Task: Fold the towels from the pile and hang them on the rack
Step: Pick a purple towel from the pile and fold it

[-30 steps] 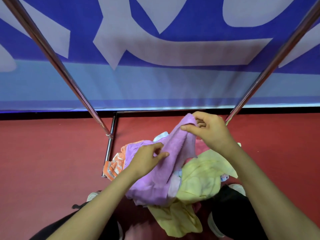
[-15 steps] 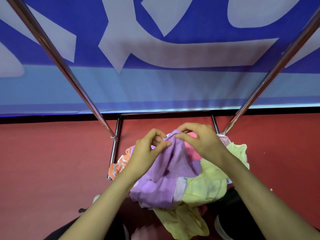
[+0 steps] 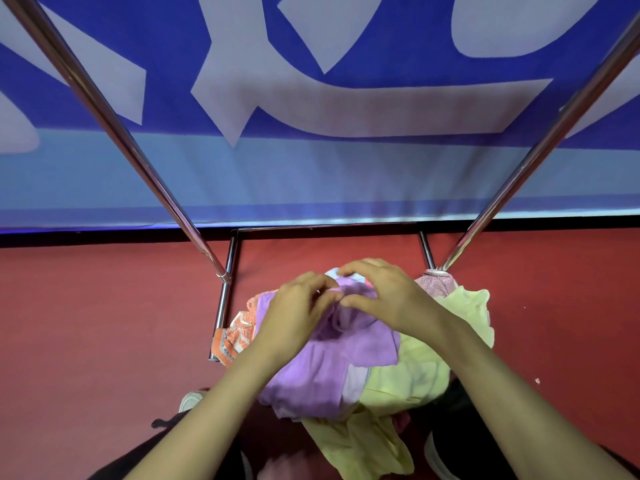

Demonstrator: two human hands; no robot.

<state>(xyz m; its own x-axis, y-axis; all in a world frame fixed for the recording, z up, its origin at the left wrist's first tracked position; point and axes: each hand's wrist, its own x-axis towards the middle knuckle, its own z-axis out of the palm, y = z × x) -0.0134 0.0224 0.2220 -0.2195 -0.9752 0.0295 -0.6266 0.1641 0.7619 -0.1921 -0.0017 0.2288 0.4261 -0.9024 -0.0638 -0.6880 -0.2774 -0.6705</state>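
Observation:
A purple towel lies on top of the towel pile on the red floor, between the rack's legs. My left hand pinches the towel's upper edge with curled fingers. My right hand meets it at the same spot, thumb and fingers curled round the purple cloth. A yellow towel lies under and to the right of the purple one. An orange patterned towel pokes out at the left, a pink one at the right. The metal rack's two poles, left pole and right pole, slant upward.
The rack's base bars frame the pile on the red floor. A blue and white banner hangs behind. My dark trousers and shoes sit at the bottom edge.
My right hand lowered the raised purple towel corner toward the pile. My left hand moved up to meet it, and both hands now hold the cloth together.

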